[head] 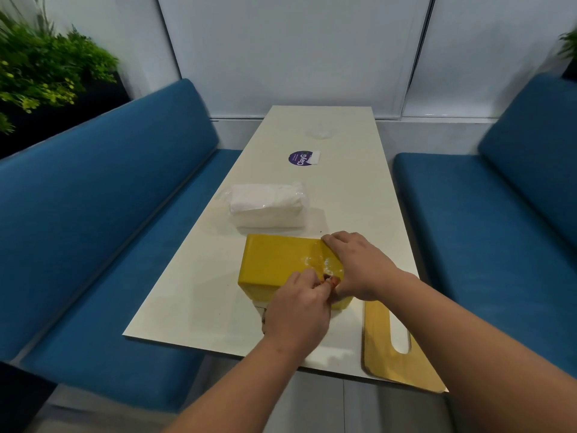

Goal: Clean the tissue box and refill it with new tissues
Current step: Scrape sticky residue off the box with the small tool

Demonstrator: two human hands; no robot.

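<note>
Head view: yellow tissue box (274, 264) on the cream table (343, 195), near the front edge, apparently flipped with a closed face up. Long axis running left to right across the table, slightly skewed, far-right corner tipped away. Looks rigid, probably wood or hard plastic, smooth glossy faces, likely a bit slippery; wet or soapy smears on the top near the right end. Probably light now, being empty. Best held by the short ends or by clamping top and side, not by the slick flat face alone. Right hand (359, 267) draped over the right end, fingers curled over the far top edge, gripping the box to steady it. Left hand (299, 304) at the near right corner, fingertips pinched together on something small and reddish; cannot tell what it is. Slotted lid panel (384, 348) lying flat at the front right, overhanging the table edge, slot running front to back. Wrapped pack of new tissues (267, 207) just behind the box, not touching, soft and squashy, slick wrapper, long axis also left to right. Purple round sticker (299, 158) farther back.
</note>
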